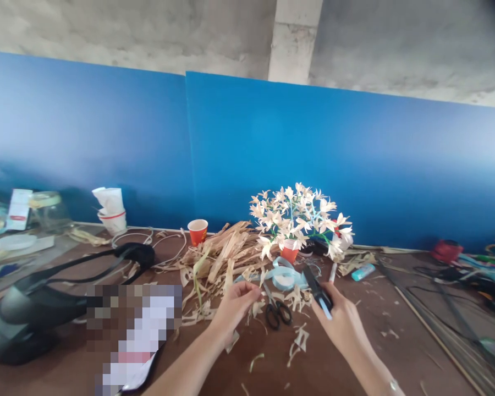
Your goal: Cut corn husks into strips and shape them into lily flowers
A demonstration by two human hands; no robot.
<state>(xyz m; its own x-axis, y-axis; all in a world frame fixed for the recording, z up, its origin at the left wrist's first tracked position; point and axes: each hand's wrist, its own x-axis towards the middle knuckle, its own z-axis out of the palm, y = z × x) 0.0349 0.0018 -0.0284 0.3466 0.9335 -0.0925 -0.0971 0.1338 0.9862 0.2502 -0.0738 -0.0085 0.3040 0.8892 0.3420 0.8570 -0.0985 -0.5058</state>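
Okay so here's the bench shot. My left hand point(233, 312) is out front with the fingers point(251, 292) pinched together, and it's too small to tell for sure what's in the pinch, though a strip of pale blue ribbon point(286, 279) runs right by it. The ribbon loops up into a little coil in the middle of the table point(247, 366), between both hands.

My right hand point(341, 325) is closed around a flat black tool point(317, 289), can't say exactly what kind. Its long axis leans diagonally, with the top end pointing up and left toward the ribbon coil and the lower end going down into my fingers. A light blue strip point(325, 308) runs along that lower end.

Black-handled scissors point(278, 312) lie between my hands, just under the ribbon, with the handles toward me. Behind them is a messy pile of dried corn husks point(223, 256), and cream-colored flowers point(297, 214) stand in a red cup point(289, 254) by the blue wall point(313, 154). A red paper cup point(198, 231) sits near the husks, and a teal tube point(363, 271) lies off to the right.
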